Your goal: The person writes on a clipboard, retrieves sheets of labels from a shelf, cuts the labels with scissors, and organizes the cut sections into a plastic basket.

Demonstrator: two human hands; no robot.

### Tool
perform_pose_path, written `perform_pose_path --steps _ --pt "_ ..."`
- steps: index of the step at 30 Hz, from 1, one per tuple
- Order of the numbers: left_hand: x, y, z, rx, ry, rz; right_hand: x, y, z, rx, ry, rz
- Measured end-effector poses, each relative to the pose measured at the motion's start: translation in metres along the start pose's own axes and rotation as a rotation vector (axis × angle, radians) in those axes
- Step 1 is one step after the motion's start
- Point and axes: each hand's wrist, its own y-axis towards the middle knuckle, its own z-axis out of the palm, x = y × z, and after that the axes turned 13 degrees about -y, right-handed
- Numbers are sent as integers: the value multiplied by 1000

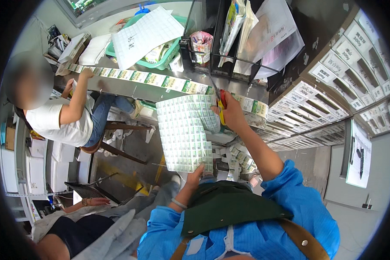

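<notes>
Shelving (307, 102) with rows of narrow, tagged slots fills the right side of the view. A long metal surface (126, 88) runs across the upper part, curving with the lens. At its left end a seated co-worker (56, 123) in a white top and jeans has one raised hand at a strip of labels (154, 79); a second person (84, 229) is partly visible at lower left. A black wire rack (215, 34) on the surface holds upright papers, and beside it a green basket (164, 65) lies under a large gridded paper (145, 37).

Closer in, the label sheet (182, 130), printed in small green and white blocks, hangs in front of the surface, above the person's dark apron (236, 206). The left hand (195, 177) has its grip pinched on the sheet's lower edge, thumb on the printed face. The right hand (233, 113) is near the upper right corner (which curls over), its grip closed around red and yellow scissors (222, 104). Their blades point up across the strip; how wide they stand I cannot tell. Smallest is a patterned cup (201, 54) of pens, next to the rack.
</notes>
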Motion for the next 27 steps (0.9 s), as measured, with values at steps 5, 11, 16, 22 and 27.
perform_pose_path --steps 5,11,16,22,27 --pt "-41 -10 12 511 487 -696 35 -15 -31 126 -98 -163" --pt "-171 7 68 100 542 499 66 -36 -72 312 -124 -210" --pt "-221 53 111 530 973 591 90 -58 -100 350 -125 -213" --pt "-209 46 139 703 784 454 87 -85 -145 303 -153 -214" --pt "-198 34 172 799 912 525 67 -103 -167 227 -95 -289"
